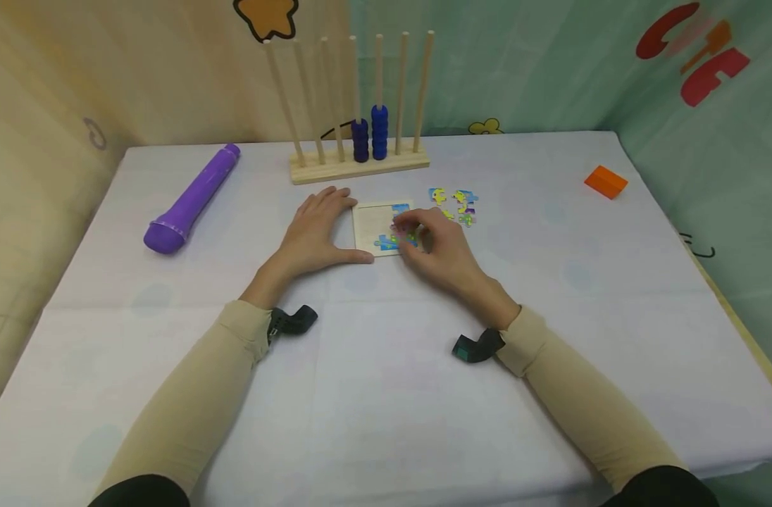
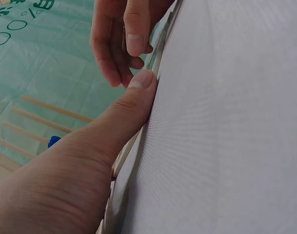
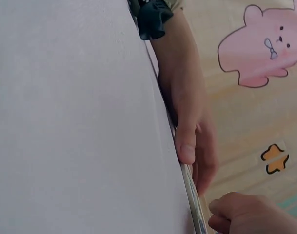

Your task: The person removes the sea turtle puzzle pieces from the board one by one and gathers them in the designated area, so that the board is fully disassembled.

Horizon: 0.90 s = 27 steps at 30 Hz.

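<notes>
Item, one puzzle tray point(image 1: 368, 222), pale and shallow: we find it flat on the white-covered table point(image 1: 386, 415), between the two hands, its left part bare. Item, puzzle pieces in the tray point(image 1: 386, 243), mainly blue with touches of yellow and green: we list them along the near edge and the right side, partly hidden by fingers. Item, loose puzzle pieces point(image 1: 438, 196): a small scatter on the cloth just right of the tray.

Left hand point(image 1: 319, 229): thumb and fingers spread, thumb along the tray's near edge, fingers by its far left corner; we read this as steadying.

Right hand point(image 1: 441, 251): bent over the tray's right side, fingertips and thumb drawn toward each other; we cannot tell whether they pinch a piece.

Step in hand, by our judgement: seating or adjusting a piece, with the puzzle partly assembled. The next move, we judge, calls for squaring that piece against its neighbours and pressing it level, the tray held firm.

Also listed: a purple microphone-shaped object point(image 1: 192, 199) at left; a wooden peg stand point(image 1: 360, 169) behind, blue beads point(image 1: 380, 132) on two pegs; an orange block point(image 1: 606, 182) at far right.
</notes>
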Available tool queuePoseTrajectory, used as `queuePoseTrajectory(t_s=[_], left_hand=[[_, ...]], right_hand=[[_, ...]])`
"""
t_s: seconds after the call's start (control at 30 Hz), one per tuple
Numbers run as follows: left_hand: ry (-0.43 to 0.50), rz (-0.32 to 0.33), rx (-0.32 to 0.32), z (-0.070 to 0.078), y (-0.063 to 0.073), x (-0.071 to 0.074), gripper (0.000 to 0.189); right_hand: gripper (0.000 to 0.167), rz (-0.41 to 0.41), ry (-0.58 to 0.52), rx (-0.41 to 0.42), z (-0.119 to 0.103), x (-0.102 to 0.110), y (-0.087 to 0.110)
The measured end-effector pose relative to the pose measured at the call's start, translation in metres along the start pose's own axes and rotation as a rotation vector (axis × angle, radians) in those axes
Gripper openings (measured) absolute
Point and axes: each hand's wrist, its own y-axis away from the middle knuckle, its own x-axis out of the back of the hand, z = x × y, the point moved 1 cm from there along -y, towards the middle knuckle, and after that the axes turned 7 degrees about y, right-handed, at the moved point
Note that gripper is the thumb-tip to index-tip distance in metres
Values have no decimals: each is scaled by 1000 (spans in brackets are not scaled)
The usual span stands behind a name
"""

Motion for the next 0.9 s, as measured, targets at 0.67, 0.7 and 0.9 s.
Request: queuePoseTrajectory(t_s=[0.67, 0.7, 0.9], left_hand=[[-18, -13, -2, 3, 0, -3, 110], [-19, -11, 0, 4, 1, -2, 110], [-26, -4, 1, 3, 0, -1, 109]], right_hand=[[39, -265, 73, -12, -6, -7, -1], [39, -267, 73, -10, -6, -7, -2], [41, -216, 60, 2, -4, -8, -6]])
